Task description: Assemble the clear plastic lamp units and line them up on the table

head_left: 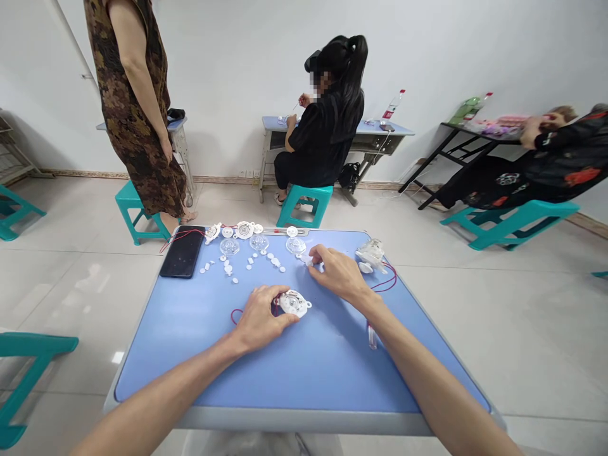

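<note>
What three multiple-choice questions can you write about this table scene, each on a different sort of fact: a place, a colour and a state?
1. Where does the flat black smartphone lie on the blue table?
A. Far left side
B. Near right corner
C. Centre of the near edge

2. What colour is the thin wire beside the left hand?
A. Green
B. Red
C. Yellow

3. What is the state of the round white plastic housing?
A. Apart from both hands
B. Standing on the floor
C. Held by the left hand

1: A, it lies left of the small white parts.
2: B, the wire shows red against the blue top.
3: C, the left hand's fingers are on it.
</note>
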`<state>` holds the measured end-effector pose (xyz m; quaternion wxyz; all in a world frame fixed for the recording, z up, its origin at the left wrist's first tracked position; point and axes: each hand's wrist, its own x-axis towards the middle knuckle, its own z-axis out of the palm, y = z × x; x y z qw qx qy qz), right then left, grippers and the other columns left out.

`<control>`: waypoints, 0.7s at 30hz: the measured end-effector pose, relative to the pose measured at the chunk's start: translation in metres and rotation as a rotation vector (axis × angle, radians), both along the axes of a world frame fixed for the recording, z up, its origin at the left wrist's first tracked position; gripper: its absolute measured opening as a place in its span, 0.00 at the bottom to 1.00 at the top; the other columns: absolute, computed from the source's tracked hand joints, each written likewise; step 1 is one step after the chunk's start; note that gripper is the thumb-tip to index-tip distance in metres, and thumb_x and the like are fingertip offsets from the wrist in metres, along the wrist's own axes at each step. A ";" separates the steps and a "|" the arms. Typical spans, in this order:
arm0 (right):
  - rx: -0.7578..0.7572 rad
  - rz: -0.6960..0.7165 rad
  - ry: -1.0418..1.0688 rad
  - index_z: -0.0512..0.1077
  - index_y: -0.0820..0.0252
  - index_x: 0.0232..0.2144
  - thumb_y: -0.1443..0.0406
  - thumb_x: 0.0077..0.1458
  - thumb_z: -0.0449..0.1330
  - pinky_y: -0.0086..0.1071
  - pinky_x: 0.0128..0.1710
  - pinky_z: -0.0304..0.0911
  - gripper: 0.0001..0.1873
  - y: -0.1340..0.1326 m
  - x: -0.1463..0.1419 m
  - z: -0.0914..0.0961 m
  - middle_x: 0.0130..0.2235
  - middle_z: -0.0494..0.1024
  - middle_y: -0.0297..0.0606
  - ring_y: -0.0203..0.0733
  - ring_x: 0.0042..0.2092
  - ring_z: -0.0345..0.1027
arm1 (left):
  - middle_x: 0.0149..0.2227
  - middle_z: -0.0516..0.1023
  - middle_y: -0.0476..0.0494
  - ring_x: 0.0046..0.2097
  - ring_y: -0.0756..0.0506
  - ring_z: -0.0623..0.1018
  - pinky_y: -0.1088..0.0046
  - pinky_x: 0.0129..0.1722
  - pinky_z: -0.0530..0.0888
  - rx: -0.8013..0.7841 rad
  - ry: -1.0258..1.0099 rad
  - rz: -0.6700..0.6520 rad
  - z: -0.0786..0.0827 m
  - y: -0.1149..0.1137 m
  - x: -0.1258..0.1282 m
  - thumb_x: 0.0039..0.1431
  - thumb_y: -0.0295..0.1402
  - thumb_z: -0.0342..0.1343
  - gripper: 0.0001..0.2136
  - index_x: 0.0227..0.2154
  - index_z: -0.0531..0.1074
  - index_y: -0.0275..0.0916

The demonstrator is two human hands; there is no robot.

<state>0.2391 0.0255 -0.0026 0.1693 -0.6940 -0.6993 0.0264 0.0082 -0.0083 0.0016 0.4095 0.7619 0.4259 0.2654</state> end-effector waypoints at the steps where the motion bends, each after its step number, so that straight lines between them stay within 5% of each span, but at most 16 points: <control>1: -0.002 -0.003 0.000 0.67 0.57 0.43 0.66 0.54 0.57 0.32 0.33 0.57 0.12 0.000 0.000 0.000 0.38 0.79 0.37 0.44 0.40 0.72 | 0.45 0.79 0.45 0.46 0.42 0.74 0.63 0.49 0.68 0.000 0.000 0.002 0.000 0.000 0.000 0.48 0.32 0.66 0.23 0.50 0.74 0.39; 21: 0.021 -0.023 -0.016 0.69 0.58 0.42 0.66 0.57 0.55 0.32 0.32 0.58 0.10 -0.001 -0.007 0.002 0.39 0.79 0.39 0.45 0.41 0.72 | 0.43 0.78 0.43 0.45 0.41 0.74 0.61 0.49 0.70 -0.013 0.007 0.009 0.002 0.000 -0.001 0.49 0.32 0.65 0.21 0.48 0.75 0.40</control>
